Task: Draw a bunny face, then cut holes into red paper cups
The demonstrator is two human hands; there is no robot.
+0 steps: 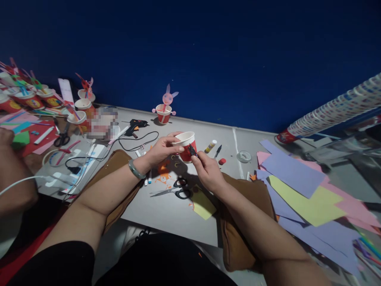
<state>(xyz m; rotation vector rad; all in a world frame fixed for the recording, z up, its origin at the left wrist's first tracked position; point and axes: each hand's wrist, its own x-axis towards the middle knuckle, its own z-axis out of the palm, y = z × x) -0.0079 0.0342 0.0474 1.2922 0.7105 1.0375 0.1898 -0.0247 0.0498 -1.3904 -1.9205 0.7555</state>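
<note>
In the middle of the view, a red-and-white paper cup (187,140) is held up off the table, its white mouth tilted slightly. My left hand (163,151) is closed around the cup's left side, thumb on the front. A slim black tool (193,150) is gripped in my right hand (208,171), with its tip against the red wall of the cup; its exact kind is unclear. Below lie black-handled scissors (178,190), a yellow paper piece (204,203) and orange paper cutouts (163,173). To the right are a glue stick (210,146) and its red cap (222,161).
A black glue gun (138,126) with a trailing cable lies behind my left hand. Against the blue wall stands a rabbit-decorated cup (163,115). Coloured paper (294,171) and stacked cups (333,105) occupy the right. Another person's arm (16,174) is at far left.
</note>
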